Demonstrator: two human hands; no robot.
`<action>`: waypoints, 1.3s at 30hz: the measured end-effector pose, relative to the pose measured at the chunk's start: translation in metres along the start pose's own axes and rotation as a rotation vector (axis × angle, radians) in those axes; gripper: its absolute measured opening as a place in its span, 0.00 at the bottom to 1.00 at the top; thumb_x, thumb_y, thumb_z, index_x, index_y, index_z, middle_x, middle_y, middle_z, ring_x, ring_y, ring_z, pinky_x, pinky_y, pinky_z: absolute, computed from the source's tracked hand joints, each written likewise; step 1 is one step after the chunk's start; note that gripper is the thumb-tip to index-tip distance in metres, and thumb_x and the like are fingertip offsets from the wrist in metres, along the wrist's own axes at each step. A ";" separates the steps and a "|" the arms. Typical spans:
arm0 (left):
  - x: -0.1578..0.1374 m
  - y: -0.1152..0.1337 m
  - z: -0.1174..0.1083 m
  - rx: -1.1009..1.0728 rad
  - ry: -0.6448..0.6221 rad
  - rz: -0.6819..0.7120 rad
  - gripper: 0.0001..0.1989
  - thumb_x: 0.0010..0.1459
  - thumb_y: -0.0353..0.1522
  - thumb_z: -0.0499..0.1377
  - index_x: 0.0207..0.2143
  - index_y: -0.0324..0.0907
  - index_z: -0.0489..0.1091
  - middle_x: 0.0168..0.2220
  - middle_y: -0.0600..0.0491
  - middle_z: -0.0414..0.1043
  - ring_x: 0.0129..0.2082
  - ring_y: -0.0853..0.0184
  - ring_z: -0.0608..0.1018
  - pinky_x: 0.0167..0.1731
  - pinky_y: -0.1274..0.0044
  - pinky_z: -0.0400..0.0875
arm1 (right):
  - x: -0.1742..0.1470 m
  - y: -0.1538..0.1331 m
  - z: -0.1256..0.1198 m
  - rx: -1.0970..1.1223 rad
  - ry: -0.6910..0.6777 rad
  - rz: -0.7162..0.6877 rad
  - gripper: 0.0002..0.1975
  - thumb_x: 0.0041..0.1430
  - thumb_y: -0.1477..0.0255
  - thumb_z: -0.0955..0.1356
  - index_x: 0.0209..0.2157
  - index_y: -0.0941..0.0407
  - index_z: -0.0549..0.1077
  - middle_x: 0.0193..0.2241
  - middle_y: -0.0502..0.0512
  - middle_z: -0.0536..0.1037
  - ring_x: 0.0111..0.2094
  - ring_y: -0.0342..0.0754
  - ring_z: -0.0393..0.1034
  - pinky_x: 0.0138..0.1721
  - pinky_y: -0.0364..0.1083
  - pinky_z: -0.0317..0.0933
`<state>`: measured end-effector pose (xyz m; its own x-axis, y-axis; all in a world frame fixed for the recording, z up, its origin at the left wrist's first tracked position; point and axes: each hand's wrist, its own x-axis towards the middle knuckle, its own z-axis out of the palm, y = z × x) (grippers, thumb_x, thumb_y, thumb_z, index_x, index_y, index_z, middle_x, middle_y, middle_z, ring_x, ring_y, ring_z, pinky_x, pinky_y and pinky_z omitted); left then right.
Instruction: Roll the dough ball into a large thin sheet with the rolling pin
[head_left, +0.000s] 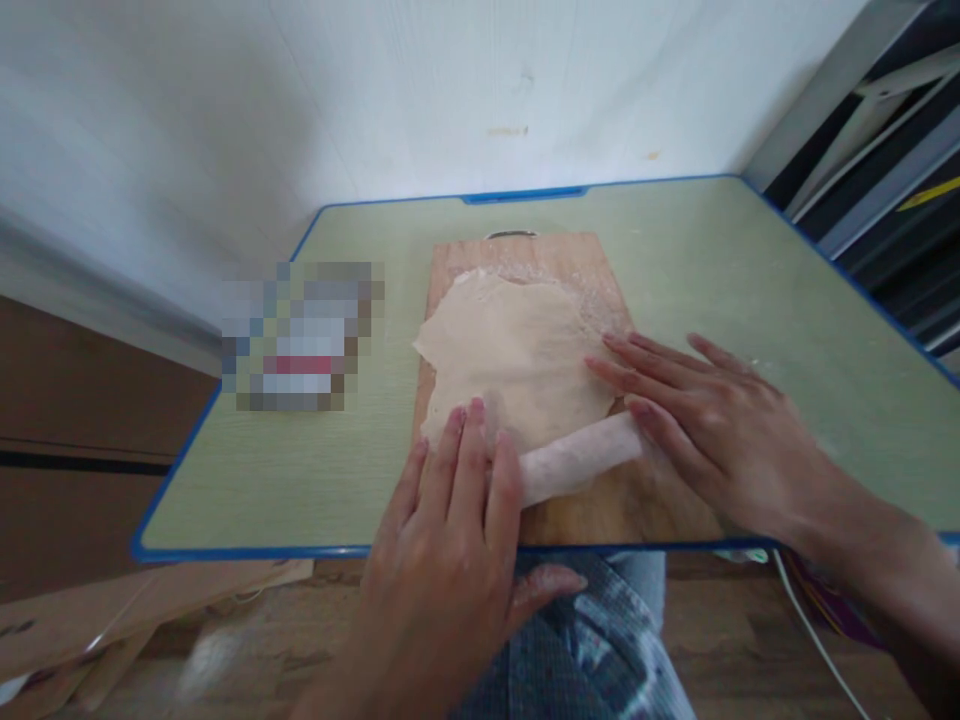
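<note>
A flat, uneven sheet of pale dough covers most of a wooden cutting board. Across the near part of the dough lies a floury rolling pin, slightly slanted, its right end higher in the view. My left hand lies over the pin's left end, fingers stretched forward towards the dough and thumb out to the side. At the other end, my right hand rests with its fingers spread, the tips by the dough's right edge. Both hands hide the pin's ends; neither has its fingers wrapped round it.
The board lies on a pale green table with a blue edge. A pixelated, blurred item lies on the left. Behind is a white wall; dark folded items stand at the right. A white cable hangs below the front edge.
</note>
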<state>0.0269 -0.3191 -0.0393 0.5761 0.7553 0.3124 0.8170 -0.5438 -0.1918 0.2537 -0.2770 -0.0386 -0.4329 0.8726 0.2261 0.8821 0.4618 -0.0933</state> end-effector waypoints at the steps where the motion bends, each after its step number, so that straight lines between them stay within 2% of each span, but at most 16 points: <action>1: 0.002 -0.002 0.001 -0.006 -0.011 0.001 0.41 0.56 0.57 0.37 0.52 0.30 0.63 0.56 0.33 0.61 0.55 0.48 0.67 0.47 0.62 0.69 | 0.004 0.001 0.000 -0.011 -0.009 -0.001 0.23 0.65 0.65 0.52 0.57 0.53 0.64 0.58 0.57 0.64 0.59 0.53 0.56 0.57 0.62 0.49; 8: 0.012 -0.018 0.003 -0.055 -0.051 0.043 0.38 0.55 0.55 0.45 0.53 0.31 0.62 0.57 0.32 0.59 0.56 0.47 0.66 0.48 0.61 0.68 | 0.024 0.004 0.002 -0.079 -0.048 0.000 0.23 0.66 0.66 0.50 0.57 0.52 0.62 0.60 0.55 0.60 0.60 0.51 0.53 0.57 0.60 0.49; 11: 0.013 -0.018 0.003 -0.045 -0.065 0.007 0.41 0.54 0.56 0.46 0.54 0.30 0.61 0.57 0.31 0.60 0.56 0.46 0.65 0.49 0.60 0.67 | 0.021 0.002 0.003 -0.096 -0.019 0.013 0.24 0.66 0.66 0.50 0.58 0.54 0.62 0.60 0.57 0.59 0.60 0.51 0.52 0.57 0.60 0.49; 16: 0.003 0.002 0.001 0.028 -0.047 -0.068 0.46 0.53 0.59 0.41 0.54 0.25 0.60 0.56 0.27 0.59 0.55 0.42 0.65 0.48 0.56 0.66 | 0.001 -0.006 0.004 -0.093 0.079 0.022 0.22 0.65 0.69 0.53 0.58 0.55 0.62 0.60 0.58 0.60 0.61 0.54 0.52 0.57 0.63 0.48; 19: -0.008 0.016 -0.001 0.052 -0.005 -0.099 0.45 0.55 0.58 0.37 0.54 0.25 0.60 0.56 0.27 0.59 0.54 0.40 0.66 0.46 0.55 0.65 | -0.015 -0.010 0.005 -0.050 0.117 0.021 0.22 0.64 0.70 0.55 0.58 0.54 0.60 0.60 0.58 0.60 0.61 0.55 0.52 0.57 0.65 0.47; 24: -0.026 0.027 0.003 0.051 0.070 -0.060 0.43 0.58 0.56 0.36 0.53 0.25 0.60 0.53 0.29 0.63 0.51 0.40 0.69 0.45 0.55 0.63 | -0.041 -0.017 0.007 -0.006 0.153 0.061 0.23 0.64 0.69 0.56 0.60 0.51 0.55 0.60 0.56 0.61 0.60 0.55 0.53 0.58 0.67 0.43; 28: -0.035 0.028 0.007 0.064 0.074 -0.005 0.44 0.56 0.57 0.39 0.55 0.25 0.57 0.54 0.28 0.62 0.53 0.39 0.67 0.47 0.54 0.60 | -0.052 -0.021 0.009 0.013 0.148 0.090 0.24 0.64 0.68 0.55 0.62 0.48 0.51 0.61 0.54 0.58 0.61 0.55 0.50 0.58 0.66 0.42; 31: -0.032 0.027 0.005 0.069 0.050 -0.011 0.43 0.56 0.57 0.41 0.56 0.26 0.57 0.55 0.28 0.61 0.53 0.40 0.67 0.47 0.54 0.60 | -0.049 -0.019 0.010 -0.014 0.153 0.082 0.25 0.64 0.68 0.55 0.62 0.48 0.50 0.61 0.55 0.58 0.61 0.55 0.50 0.58 0.65 0.42; 35: -0.018 0.024 0.001 0.074 0.015 -0.086 0.41 0.56 0.56 0.44 0.54 0.27 0.60 0.56 0.29 0.60 0.54 0.41 0.66 0.47 0.55 0.63 | -0.032 -0.014 0.009 -0.066 0.142 0.045 0.23 0.65 0.66 0.54 0.59 0.53 0.57 0.59 0.58 0.63 0.59 0.55 0.55 0.58 0.66 0.43; 39: -0.004 0.017 -0.001 0.067 -0.068 -0.116 0.42 0.52 0.56 0.50 0.55 0.29 0.60 0.57 0.31 0.58 0.55 0.42 0.65 0.49 0.54 0.63 | -0.014 -0.012 0.006 -0.099 0.107 0.037 0.22 0.66 0.65 0.52 0.57 0.54 0.62 0.58 0.58 0.63 0.59 0.54 0.56 0.57 0.65 0.45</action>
<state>0.0383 -0.3314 -0.0427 0.4761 0.8359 0.2731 0.8768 -0.4273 -0.2207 0.2483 -0.2935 -0.0464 -0.3819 0.8646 0.3264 0.9135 0.4067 -0.0085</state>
